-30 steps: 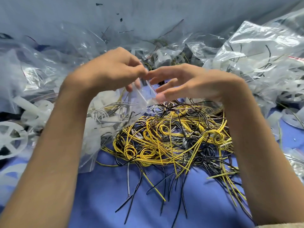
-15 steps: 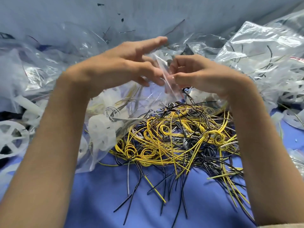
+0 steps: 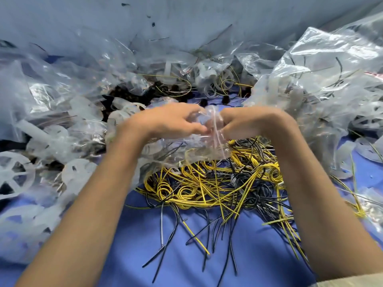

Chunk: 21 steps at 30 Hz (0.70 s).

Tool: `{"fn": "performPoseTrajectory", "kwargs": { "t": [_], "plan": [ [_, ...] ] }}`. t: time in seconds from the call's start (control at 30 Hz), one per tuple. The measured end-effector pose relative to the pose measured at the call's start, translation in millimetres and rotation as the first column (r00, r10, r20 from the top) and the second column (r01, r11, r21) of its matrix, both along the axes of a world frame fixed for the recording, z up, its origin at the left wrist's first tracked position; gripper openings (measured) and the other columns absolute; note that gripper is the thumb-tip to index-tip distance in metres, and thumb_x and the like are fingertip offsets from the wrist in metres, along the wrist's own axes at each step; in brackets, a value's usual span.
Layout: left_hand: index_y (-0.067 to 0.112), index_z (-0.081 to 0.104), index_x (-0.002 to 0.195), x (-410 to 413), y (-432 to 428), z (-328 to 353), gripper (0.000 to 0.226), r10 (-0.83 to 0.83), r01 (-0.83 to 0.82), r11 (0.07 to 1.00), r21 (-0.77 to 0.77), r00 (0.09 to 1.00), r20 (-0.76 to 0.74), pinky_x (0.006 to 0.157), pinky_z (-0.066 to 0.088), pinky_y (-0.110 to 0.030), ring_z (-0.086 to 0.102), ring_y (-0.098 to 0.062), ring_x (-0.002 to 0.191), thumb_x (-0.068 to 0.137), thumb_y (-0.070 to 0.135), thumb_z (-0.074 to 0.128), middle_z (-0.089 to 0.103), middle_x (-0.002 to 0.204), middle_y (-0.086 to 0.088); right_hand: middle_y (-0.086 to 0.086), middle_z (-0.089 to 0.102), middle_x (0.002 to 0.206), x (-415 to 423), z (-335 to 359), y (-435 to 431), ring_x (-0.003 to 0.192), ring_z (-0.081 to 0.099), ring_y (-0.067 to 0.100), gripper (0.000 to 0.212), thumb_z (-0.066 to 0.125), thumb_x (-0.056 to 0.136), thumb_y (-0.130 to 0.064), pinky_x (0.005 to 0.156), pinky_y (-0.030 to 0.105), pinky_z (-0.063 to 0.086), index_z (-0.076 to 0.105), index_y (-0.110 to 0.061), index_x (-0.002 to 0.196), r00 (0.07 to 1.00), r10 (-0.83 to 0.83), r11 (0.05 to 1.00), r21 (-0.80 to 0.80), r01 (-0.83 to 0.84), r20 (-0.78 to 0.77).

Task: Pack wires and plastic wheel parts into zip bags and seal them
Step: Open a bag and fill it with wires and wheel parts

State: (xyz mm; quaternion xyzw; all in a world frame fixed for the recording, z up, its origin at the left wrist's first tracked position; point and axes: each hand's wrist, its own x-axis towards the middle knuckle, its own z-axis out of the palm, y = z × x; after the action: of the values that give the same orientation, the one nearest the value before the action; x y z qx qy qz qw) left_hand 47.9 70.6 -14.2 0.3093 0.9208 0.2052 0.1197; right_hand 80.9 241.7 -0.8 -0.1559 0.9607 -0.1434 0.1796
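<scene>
Two bare forearms reach up from the bottom edge over a blue cloth (image 3: pixel 134 245); loose black and yellow wire ends lie fanned out on the cloth between them.

Just beyond, a tangled heap of wires (image 3: pixel 217 183), mostly yellow coils with black strands through them, lies on the cloth between the two wrists; part of it passes under the right forearm.

Above the heap's far edge the hands meet. The left hand (image 3: pixel 167 122) has its fingers curled, fingertips pinching the upper edge of a clear zip bag (image 3: pixel 207 151); the right hand (image 3: pixel 248 123) faces it, fingers curled in and gripping the same edge from the other side; the two sets of knuckles are nearly touching, with crumpled film bunched between them. The bag hangs below the hands and trails left under the left wrist, its lower part resting on the wires; thin wires and pale plastic show through the film, though blur hides the detail.

To the left lies a white spoked wheel part (image 3: pixel 14 175) among other pale plastic pieces; behind it sits a pile of clear bags (image 3: pixel 62 83). To the right rises a large filled clear bag (image 3: pixel 323 79). Farthest back stands a grey-blue wall (image 3: pixel 186 17).
</scene>
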Motion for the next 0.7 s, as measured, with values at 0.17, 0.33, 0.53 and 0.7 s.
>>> {"fn": "performPoseTrajectory", "kwargs": {
  "t": [0.17, 0.33, 0.53, 0.7],
  "plan": [
    [0.022, 0.052, 0.096, -2.8, 23.7, -24.4, 0.029, 0.003, -0.007, 0.999, -0.032, 0.993, -0.121, 0.084, 0.046, -0.037, 0.055, -0.024, 0.093, 0.093, 0.046, 0.036, 0.061, 0.101, -0.004, -0.007, 0.044, 0.054, -7.3, -6.8, 0.3, 0.050, 0.036, 0.011, 0.035, 0.065, 0.086, -0.027, 0.048, 0.026, 0.029, 0.052, -0.020, 0.054, 0.998, -0.043, 0.997, 0.065, 0.046, -0.039],
    [0.028, 0.051, 0.098, -7.5, 22.4, -36.4, 0.022, 0.045, -0.045, 0.999, 0.006, 0.989, -0.139, 0.087, 0.046, -0.038, 0.055, -0.024, 0.096, 0.099, 0.040, 0.033, 0.062, 0.108, -0.006, -0.002, 0.050, 0.056, -12.4, -12.0, 0.3, 0.045, 0.036, 0.004, 0.021, 0.061, 0.085, -0.018, 0.044, 0.019, 0.029, 0.066, -0.011, 0.066, 0.976, -0.072, 0.991, -0.125, 0.048, -0.203],
    [0.019, 0.053, 0.111, -9.7, 17.6, -40.1, 0.039, 0.112, -0.111, 0.994, 0.011, 0.986, -0.127, 0.090, 0.045, -0.040, 0.054, -0.030, 0.107, 0.100, 0.044, 0.026, 0.059, 0.121, -0.013, 0.022, 0.054, 0.059, -31.5, -25.9, -10.4, 0.054, 0.035, 0.014, 0.025, 0.052, 0.076, -0.014, 0.049, 0.027, 0.030, 0.063, 0.005, 0.067, 0.837, -0.317, 0.918, -0.366, 0.153, -0.445],
    [0.016, 0.051, 0.101, -10.6, 22.4, -48.0, 0.036, 0.051, -0.077, 0.988, -0.131, 0.980, -0.192, 0.074, 0.043, -0.035, 0.056, -0.030, 0.094, 0.095, 0.046, 0.031, 0.061, 0.109, -0.013, 0.013, 0.069, 0.085, -72.5, -19.2, -28.8, 0.079, 0.058, 0.024, 0.022, 0.047, 0.083, -0.013, 0.058, 0.029, 0.037, 0.067, -0.005, 0.086, 0.846, -0.307, 0.918, -0.371, 0.142, -0.436]
  ]
}}
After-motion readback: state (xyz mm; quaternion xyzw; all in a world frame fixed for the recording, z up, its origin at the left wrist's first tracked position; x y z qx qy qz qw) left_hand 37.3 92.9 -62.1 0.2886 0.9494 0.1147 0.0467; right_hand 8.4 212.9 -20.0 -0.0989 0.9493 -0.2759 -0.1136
